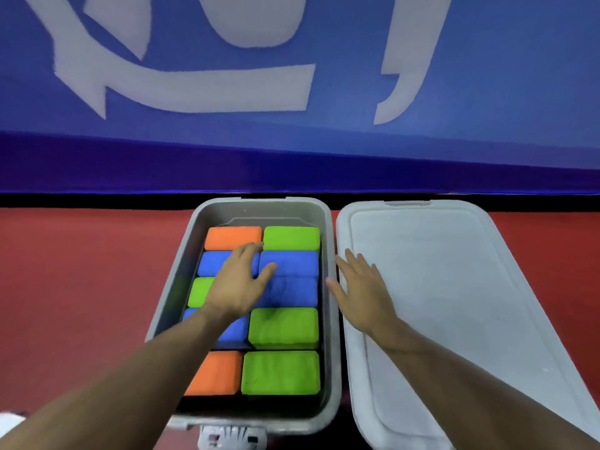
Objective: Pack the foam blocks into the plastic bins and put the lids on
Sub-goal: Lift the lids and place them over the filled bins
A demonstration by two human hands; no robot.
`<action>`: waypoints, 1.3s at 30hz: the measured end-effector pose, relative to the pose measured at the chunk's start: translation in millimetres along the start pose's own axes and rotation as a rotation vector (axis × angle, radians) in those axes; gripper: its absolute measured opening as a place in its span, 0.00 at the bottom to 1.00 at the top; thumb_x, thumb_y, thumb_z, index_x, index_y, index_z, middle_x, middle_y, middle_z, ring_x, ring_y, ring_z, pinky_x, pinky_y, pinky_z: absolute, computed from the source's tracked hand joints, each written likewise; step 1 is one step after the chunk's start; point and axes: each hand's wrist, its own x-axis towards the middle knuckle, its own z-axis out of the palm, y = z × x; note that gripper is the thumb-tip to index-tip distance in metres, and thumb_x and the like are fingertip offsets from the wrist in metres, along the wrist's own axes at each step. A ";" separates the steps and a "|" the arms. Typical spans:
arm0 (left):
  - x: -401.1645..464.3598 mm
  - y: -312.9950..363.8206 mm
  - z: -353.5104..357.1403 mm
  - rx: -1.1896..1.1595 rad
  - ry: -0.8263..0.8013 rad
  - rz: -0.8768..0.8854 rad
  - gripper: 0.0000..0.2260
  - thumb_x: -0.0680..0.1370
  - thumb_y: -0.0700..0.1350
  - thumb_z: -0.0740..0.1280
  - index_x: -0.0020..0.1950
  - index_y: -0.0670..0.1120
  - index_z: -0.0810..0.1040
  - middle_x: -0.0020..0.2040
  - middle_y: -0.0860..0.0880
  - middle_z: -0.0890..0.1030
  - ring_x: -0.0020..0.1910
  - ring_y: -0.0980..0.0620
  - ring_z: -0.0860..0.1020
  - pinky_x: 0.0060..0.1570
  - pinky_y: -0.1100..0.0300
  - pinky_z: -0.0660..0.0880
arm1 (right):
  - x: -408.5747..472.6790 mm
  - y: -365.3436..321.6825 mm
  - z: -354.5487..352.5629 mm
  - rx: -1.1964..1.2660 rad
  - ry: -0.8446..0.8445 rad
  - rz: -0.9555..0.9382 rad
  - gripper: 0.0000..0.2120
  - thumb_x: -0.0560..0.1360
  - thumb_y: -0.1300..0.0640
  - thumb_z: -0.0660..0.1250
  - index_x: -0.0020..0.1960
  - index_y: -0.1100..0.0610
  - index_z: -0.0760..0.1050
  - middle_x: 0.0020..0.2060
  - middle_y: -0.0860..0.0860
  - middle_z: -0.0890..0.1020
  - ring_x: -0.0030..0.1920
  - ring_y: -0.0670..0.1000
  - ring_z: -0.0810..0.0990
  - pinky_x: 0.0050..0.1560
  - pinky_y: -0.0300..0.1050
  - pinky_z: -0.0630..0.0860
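A grey plastic bin stands on the red floor, filled with two columns of foam blocks: orange, green, blue and more green ones. My left hand lies flat and open over the blue blocks in the middle of the bin. My right hand rests open, fingers spread, on the left edge of a pale grey lid that lies flat just right of the bin. Neither hand holds anything.
Red mat surrounds the bin and lid. A blue banner with large white lettering stands upright behind them. A white latch part sticks out below the bin's near rim.
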 end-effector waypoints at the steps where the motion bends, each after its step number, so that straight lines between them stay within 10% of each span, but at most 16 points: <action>1: -11.5 -12.7 -14.8 0.004 0.024 -0.022 0.25 0.82 0.54 0.65 0.76 0.46 0.68 0.74 0.47 0.69 0.74 0.48 0.68 0.72 0.55 0.62 | -8.4 -21.4 2.2 -0.016 -0.031 -0.044 0.30 0.82 0.38 0.52 0.80 0.50 0.60 0.81 0.51 0.57 0.80 0.54 0.54 0.79 0.53 0.49; 19: -249.9 -324.5 -89.7 0.046 0.023 -0.588 0.27 0.80 0.62 0.62 0.75 0.49 0.69 0.71 0.46 0.71 0.66 0.45 0.75 0.66 0.48 0.72 | -67.3 -307.8 124.0 -0.245 -0.448 -0.607 0.30 0.83 0.37 0.52 0.82 0.43 0.50 0.82 0.44 0.48 0.81 0.49 0.43 0.80 0.52 0.40; 27: -277.5 -388.9 -3.1 0.246 -0.461 -0.347 0.27 0.79 0.64 0.62 0.74 0.53 0.68 0.73 0.54 0.69 0.68 0.48 0.71 0.65 0.50 0.72 | -77.5 -309.8 180.2 -0.394 -0.542 -0.757 0.32 0.81 0.33 0.49 0.81 0.42 0.49 0.81 0.44 0.41 0.78 0.49 0.29 0.77 0.52 0.29; 39: -250.1 -422.2 64.0 0.609 -0.617 -0.165 0.34 0.80 0.67 0.57 0.80 0.48 0.60 0.78 0.47 0.61 0.76 0.45 0.60 0.76 0.52 0.51 | -75.2 -294.1 198.9 -0.224 -0.480 -0.793 0.29 0.80 0.33 0.52 0.79 0.38 0.55 0.81 0.42 0.46 0.79 0.47 0.31 0.79 0.59 0.35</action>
